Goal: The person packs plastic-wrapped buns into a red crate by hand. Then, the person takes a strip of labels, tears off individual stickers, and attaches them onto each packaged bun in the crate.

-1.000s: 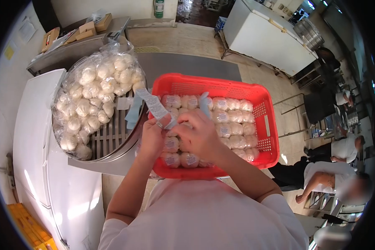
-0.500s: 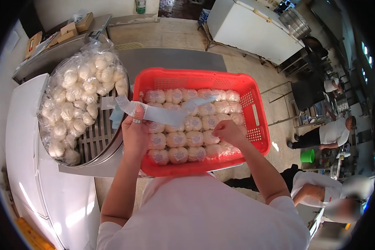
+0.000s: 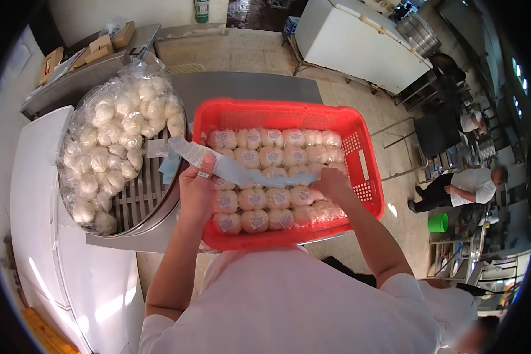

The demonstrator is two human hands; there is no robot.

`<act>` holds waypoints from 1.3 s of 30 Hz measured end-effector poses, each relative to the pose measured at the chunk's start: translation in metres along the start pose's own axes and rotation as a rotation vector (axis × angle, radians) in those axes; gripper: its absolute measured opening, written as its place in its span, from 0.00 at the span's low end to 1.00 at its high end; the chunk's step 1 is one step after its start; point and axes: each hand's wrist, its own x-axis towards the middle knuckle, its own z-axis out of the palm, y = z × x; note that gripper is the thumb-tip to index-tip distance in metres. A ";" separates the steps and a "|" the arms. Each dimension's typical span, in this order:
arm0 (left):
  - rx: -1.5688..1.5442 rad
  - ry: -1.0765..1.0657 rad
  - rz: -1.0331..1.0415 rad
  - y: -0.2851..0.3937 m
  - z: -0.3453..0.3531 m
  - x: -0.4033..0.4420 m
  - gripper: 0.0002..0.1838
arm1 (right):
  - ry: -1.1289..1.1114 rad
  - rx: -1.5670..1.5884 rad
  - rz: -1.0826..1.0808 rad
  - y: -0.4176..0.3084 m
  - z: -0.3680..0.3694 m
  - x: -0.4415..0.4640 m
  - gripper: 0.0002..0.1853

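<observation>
My left hand [image 3: 196, 187] is closed on a strip of labels [image 3: 236, 173], with the thumb on top and a ring on one finger. From there the printed strip, pale blue on its backing, stretches rightward over the buns. Its far end meets the pinched fingers of my right hand [image 3: 331, 185]; the fingertips are partly hidden. Below both hands is a red plastic crate [image 3: 364, 133] holding rows of round, plastic-wrapped white buns [image 3: 254, 198]. Printed labels sit on many of them; several at the right side show none.
Left of the crate, a round slatted steamer tray [image 3: 137, 203] carries a big clear bag of wrapped buns [image 3: 109, 134]. Both stand on a metal table [image 3: 248, 86]. A white chest freezer [image 3: 360, 41] is beyond. Two co-workers and a green bucket [image 3: 437, 222] are at right.
My right hand has moved slightly up and right from a bun to the strip's end. The strip's loose end has dropped toward that hand. A co-worker at lower right has shifted.
</observation>
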 end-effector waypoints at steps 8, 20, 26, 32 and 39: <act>0.228 -0.015 0.053 0.000 0.010 -0.004 0.06 | 0.300 0.824 -0.474 -0.090 -0.077 -0.043 0.13; 0.141 -0.071 -0.039 0.003 0.000 -0.008 0.08 | 0.189 0.858 -0.783 -0.183 -0.075 -0.045 0.06; -0.043 -0.023 -0.081 0.008 0.012 -0.001 0.10 | 0.513 0.791 -0.967 -0.186 -0.068 -0.048 0.09; 0.003 -0.069 -0.106 0.000 0.001 0.001 0.09 | 0.641 0.652 -1.053 -0.180 -0.063 -0.051 0.09; -0.188 0.038 -0.029 0.002 0.001 0.007 0.15 | 0.590 0.882 -1.173 -0.161 -0.081 -0.087 0.07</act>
